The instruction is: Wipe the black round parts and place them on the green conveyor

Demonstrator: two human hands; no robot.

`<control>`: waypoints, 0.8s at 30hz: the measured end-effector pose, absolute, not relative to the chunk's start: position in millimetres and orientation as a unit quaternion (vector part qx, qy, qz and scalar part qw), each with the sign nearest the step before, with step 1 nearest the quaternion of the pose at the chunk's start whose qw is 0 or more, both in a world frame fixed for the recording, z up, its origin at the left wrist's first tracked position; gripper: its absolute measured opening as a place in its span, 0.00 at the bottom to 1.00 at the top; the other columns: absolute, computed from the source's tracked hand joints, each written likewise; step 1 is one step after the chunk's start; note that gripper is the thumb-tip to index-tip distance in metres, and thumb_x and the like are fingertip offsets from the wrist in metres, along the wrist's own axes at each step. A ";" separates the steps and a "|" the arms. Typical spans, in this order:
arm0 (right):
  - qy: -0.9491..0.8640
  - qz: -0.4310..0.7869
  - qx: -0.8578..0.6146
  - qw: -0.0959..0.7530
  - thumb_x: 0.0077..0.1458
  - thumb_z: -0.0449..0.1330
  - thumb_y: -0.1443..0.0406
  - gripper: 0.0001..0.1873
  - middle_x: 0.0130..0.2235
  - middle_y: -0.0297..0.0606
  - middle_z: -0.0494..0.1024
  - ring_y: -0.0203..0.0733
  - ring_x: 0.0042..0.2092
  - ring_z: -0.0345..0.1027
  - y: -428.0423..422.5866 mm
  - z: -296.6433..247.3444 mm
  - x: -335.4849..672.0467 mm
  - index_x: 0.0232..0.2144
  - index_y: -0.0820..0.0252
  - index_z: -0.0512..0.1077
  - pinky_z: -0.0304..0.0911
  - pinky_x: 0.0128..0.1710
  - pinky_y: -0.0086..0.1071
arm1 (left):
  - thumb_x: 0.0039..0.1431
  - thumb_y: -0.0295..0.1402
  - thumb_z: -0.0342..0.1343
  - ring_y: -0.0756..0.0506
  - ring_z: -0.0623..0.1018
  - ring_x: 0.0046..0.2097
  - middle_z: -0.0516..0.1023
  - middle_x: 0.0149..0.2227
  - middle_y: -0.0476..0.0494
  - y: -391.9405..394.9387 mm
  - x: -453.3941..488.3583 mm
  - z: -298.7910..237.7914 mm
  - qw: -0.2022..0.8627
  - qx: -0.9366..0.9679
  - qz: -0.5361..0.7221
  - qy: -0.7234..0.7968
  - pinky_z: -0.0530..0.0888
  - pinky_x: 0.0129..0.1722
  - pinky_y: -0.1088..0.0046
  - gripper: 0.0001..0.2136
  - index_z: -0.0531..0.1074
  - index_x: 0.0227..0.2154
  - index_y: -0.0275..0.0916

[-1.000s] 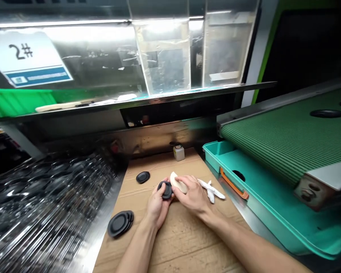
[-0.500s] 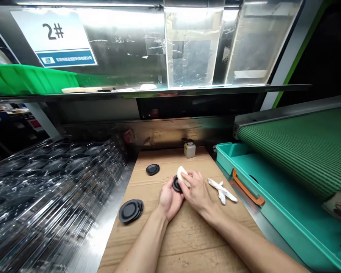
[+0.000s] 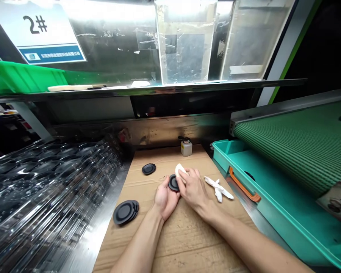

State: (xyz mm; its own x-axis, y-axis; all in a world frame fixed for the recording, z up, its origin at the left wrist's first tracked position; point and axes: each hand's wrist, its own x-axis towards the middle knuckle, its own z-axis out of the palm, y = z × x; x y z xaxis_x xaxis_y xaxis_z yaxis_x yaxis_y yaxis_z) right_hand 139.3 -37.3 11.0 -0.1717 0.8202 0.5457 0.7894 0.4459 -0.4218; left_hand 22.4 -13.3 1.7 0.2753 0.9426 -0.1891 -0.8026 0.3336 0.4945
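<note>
Left hand (image 3: 166, 199): cupped, clamped on a black round rubber disc (image 3: 173, 182), over brown corrugated cardboard (image 3: 182, 242). Right hand (image 3: 193, 187): alongside, pressing a white folded cloth (image 3: 180, 170) onto the disc. Nearby: stacked black rubber discs (image 3: 125, 212). Farther: small white-capped bottle (image 3: 186, 148).

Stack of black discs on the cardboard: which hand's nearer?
Left. The left hand holds a single black disc just right of the stack; the right hand, pressing a white cloth to that disc, sits farther right.
</note>
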 end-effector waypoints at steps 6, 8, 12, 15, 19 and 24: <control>-0.777 0.030 -0.515 0.360 0.61 0.49 0.63 0.16 0.47 0.46 0.69 0.48 0.46 0.59 -37.0 8.8 142.1 0.48 0.55 0.71 0.61 0.44 0.41 | 0.64 0.33 0.46 0.41 0.74 0.52 0.75 0.50 0.34 -12.4 22.4 2.2 0.778 0.147 0.560 0.245 0.70 0.54 0.61 0.14 0.72 0.43 0.31; -0.760 0.030 -0.535 0.367 0.61 0.49 0.63 0.16 0.46 0.47 0.70 0.48 0.46 0.59 -38.5 8.4 142.2 0.48 0.56 0.71 0.61 0.45 0.41 | 0.64 0.33 0.45 0.41 0.75 0.51 0.76 0.48 0.33 -12.8 21.9 2.9 0.774 0.148 0.564 0.248 0.71 0.54 0.61 0.14 0.72 0.42 0.31; -0.799 0.042 -0.484 0.354 0.61 0.50 0.62 0.16 0.49 0.45 0.69 0.48 0.46 0.59 -39.3 10.6 143.6 0.49 0.53 0.70 0.62 0.44 0.40 | 0.64 0.33 0.45 0.40 0.75 0.51 0.76 0.48 0.33 -13.8 20.9 4.1 0.788 0.152 0.543 0.247 0.71 0.54 0.59 0.14 0.72 0.43 0.31; -0.760 0.037 -0.534 0.368 0.60 0.51 0.63 0.14 0.45 0.45 0.70 0.49 0.46 0.59 -35.2 13.4 146.2 0.46 0.54 0.72 0.61 0.46 0.42 | 0.64 0.32 0.45 0.40 0.74 0.52 0.76 0.48 0.34 -13.5 21.4 4.2 0.773 0.161 0.561 0.248 0.71 0.53 0.59 0.14 0.72 0.43 0.32; -0.786 0.096 -0.480 0.378 0.55 0.57 0.63 0.26 0.51 0.44 0.67 0.49 0.50 0.59 -34.5 11.2 150.0 0.56 0.55 0.63 0.61 0.49 0.42 | 0.63 0.34 0.46 0.40 0.74 0.52 0.74 0.51 0.33 -13.0 22.2 5.1 0.782 0.151 0.549 0.254 0.71 0.54 0.60 0.14 0.71 0.46 0.32; -0.738 0.227 -0.502 0.389 0.48 0.63 0.62 0.28 0.47 0.41 0.72 0.44 0.47 0.66 -32.2 11.2 164.9 0.53 0.56 0.64 0.63 0.47 0.36 | 0.63 0.33 0.46 0.39 0.75 0.51 0.75 0.51 0.33 -12.4 22.7 6.0 0.761 0.141 0.578 0.259 0.70 0.54 0.58 0.14 0.71 0.47 0.33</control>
